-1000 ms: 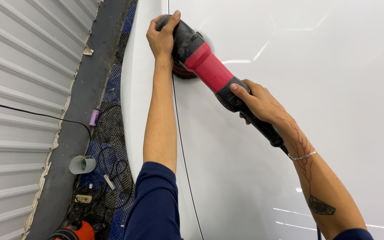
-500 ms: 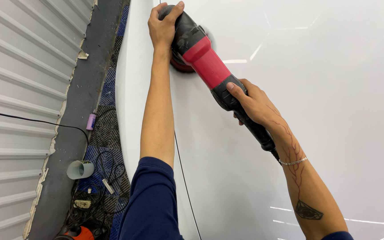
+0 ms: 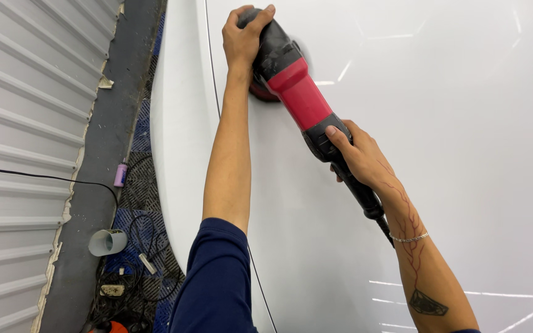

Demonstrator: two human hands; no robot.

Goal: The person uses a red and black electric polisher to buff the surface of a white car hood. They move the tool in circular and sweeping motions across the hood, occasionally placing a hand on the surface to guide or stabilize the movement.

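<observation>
A person leans over a white car panel (image 3: 439, 154), working a red-and-black polisher (image 3: 297, 98) across the paint. The left hand (image 3: 245, 37) is clamped over the black head of the machine, pressing its round pad flat to the panel near the seam (image 3: 217, 105); the right hand (image 3: 356, 154) is wrapped tight around the rear grip, where the cord trails off. The two hands sit well apart along the tool. The polishing pass looks to be in mid-stroke, and the next move would seem to call for steady, even pressure with the pad kept flat. The polisher is scuffed and dusty. On the floor to the left lie a white cup (image 3: 107, 242) and loose cables (image 3: 149, 234).
</observation>
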